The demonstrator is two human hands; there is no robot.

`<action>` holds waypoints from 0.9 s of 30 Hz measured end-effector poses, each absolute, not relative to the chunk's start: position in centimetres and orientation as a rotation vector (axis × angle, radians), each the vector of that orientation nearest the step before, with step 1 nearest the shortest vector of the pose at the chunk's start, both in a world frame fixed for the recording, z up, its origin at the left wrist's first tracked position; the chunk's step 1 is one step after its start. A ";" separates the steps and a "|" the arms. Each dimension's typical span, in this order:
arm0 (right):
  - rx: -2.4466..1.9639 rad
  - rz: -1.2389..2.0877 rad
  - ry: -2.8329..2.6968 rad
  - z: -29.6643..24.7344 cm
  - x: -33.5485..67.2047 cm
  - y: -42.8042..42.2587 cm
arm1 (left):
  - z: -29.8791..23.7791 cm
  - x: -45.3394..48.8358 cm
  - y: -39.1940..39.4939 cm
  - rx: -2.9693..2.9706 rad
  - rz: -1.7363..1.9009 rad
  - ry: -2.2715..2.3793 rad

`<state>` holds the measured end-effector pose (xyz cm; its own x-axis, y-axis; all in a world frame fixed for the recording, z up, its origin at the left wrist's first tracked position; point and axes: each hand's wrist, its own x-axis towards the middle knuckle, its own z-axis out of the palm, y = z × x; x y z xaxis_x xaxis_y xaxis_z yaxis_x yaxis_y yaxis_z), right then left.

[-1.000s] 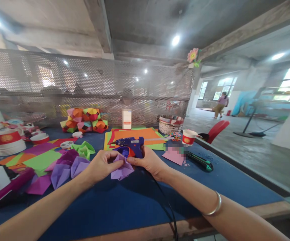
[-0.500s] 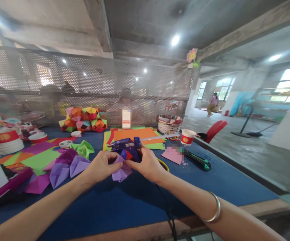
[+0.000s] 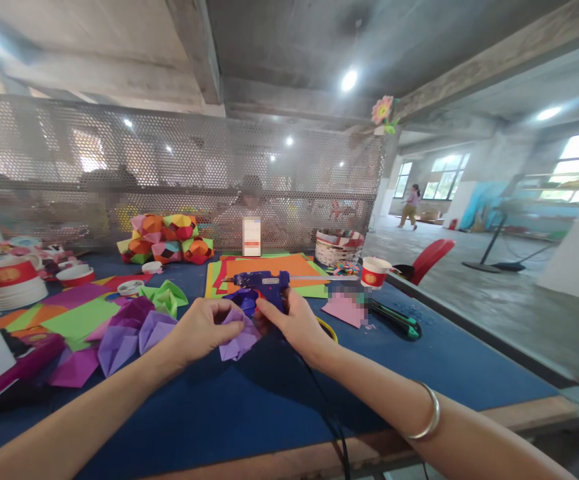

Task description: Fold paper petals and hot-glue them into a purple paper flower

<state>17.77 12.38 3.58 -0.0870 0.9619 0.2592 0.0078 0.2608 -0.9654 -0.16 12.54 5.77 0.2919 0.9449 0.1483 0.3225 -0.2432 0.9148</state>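
Observation:
My left hand (image 3: 208,331) pinches a folded purple paper piece (image 3: 239,341) over the middle of the blue table. Close beside it, my right hand (image 3: 299,327) is wrapped round the handle of a blue hot glue gun (image 3: 268,283). The gun's nozzle points left, above the paper piece, and a clear glue stick (image 3: 319,278) juts from its back. Its black cord (image 3: 337,427) trails down over the table's front edge. Left of my left hand lie folded purple units (image 3: 122,333) and a folded green one (image 3: 165,297).
Behind the gun lie stacked coloured sheets (image 3: 299,267). A woven basket (image 3: 339,248), a paper cup (image 3: 374,272) and a green-black utility knife (image 3: 397,319) are on the right. Folded paper balls (image 3: 169,239) stand before a perforated screen (image 3: 179,153). Paper cups (image 3: 14,283) sit at left.
The glue gun has turned more level and shifted slightly right, a little away from the purple paper piece. My left hand has tilted the piece slightly. A distant person has walked left.

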 end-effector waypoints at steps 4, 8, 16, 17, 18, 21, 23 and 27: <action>-0.935 1.177 -1.213 3.6 18.2 12.7 | 5.8 -0.5 12.6 1.685 0.982 1.179; -0.938 1.161 -1.123 3.7 18.5 12.8 | 6.1 -0.7 12.4 1.563 1.020 1.197; -0.955 1.178 -1.108 3.6 18.2 12.3 | 6.3 -0.7 12.3 1.485 1.123 1.153; -0.950 1.189 -1.104 3.6 18.1 12.2 | 6.3 -0.7 12.4 1.487 1.140 1.143; -0.945 1.203 -1.108 3.7 18.0 12.0 | 6.2 -0.7 12.4 1.489 1.155 1.133; -0.924 1.227 -1.136 3.8 17.6 11.4 | 6.1 -0.5 12.3 1.505 1.191 1.107; -0.905 1.220 -1.166 3.9 17.5 11.2 | 6.0 -0.3 12.3 1.532 1.193 1.096; -0.898 1.171 -1.226 3.7 17.4 11.2 | 5.5 0.0 12.5 1.640 1.178 1.143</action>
